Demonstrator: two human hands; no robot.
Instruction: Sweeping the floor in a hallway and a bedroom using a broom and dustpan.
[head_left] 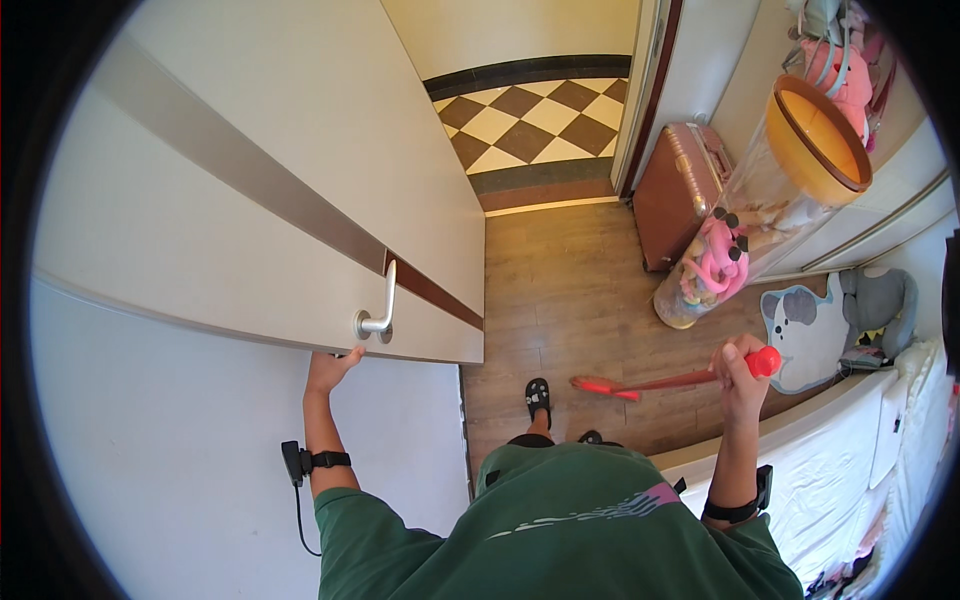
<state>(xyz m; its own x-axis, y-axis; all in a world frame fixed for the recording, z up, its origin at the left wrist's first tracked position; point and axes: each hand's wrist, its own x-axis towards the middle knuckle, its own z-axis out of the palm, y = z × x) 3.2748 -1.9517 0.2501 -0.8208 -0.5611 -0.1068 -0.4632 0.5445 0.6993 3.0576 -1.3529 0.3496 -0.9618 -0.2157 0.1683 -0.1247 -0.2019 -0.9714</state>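
My right hand (738, 375) is wrapped round the upper handle of a red broom (665, 381), whose rounded end cap sticks out past my fist. The broom slants down to the left, and its head is low over the wooden floor near my feet. On the left, a white door (270, 140) with a grey strip stands swung open. My left hand (335, 368) grips the door's edge just below the silver lever handle (389, 300); the thumb shows, while the other fingers are partly hidden by the door.
Beyond the doorway lies a checkered tile floor (545, 120). A reddish-brown suitcase (670, 200) stands right of the opening, beside a tall clear container (765, 200) holding pink plush toys. A dog-shaped mat (805, 340), a grey plush (880, 305) and a white-covered bed (810, 470) are at right.
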